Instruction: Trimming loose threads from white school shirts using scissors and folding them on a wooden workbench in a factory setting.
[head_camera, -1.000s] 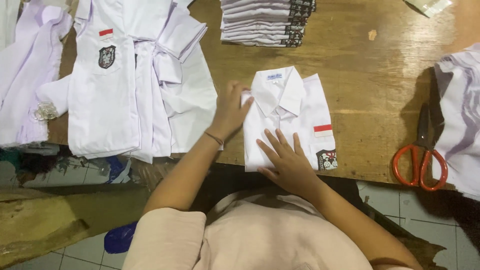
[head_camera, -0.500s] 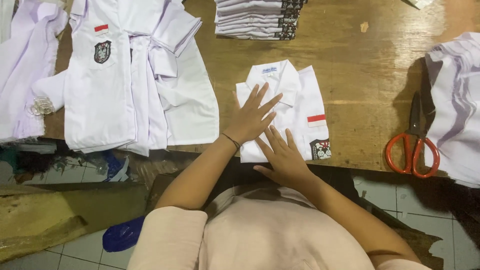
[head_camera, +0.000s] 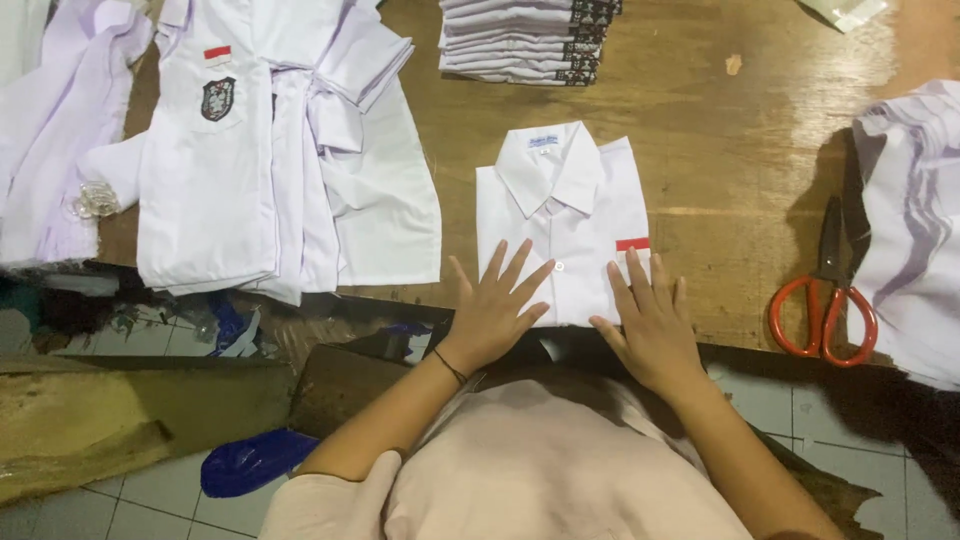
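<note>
A folded white uniform shirt (head_camera: 565, 205) with a collar and a small red stripe on its pocket lies on the wooden table (head_camera: 720, 150) right in front of me. My left hand (head_camera: 495, 310) lies flat on the shirt's lower left part, fingers spread. My right hand (head_camera: 650, 325) presses flat on the lower right part, over the pocket. Neither hand holds anything.
A pile of unfolded white shirts (head_camera: 270, 150) with a badge lies to the left. A stack of folded shirts (head_camera: 525, 40) sits at the back. Red-handled scissors (head_camera: 825, 300) lie at the right, beside more white cloth (head_camera: 915, 230). A blue object (head_camera: 250, 460) lies on the tiled floor.
Both hands slid down the folded shirt toward me, from its middle to its lower edge, staying flat on it.
</note>
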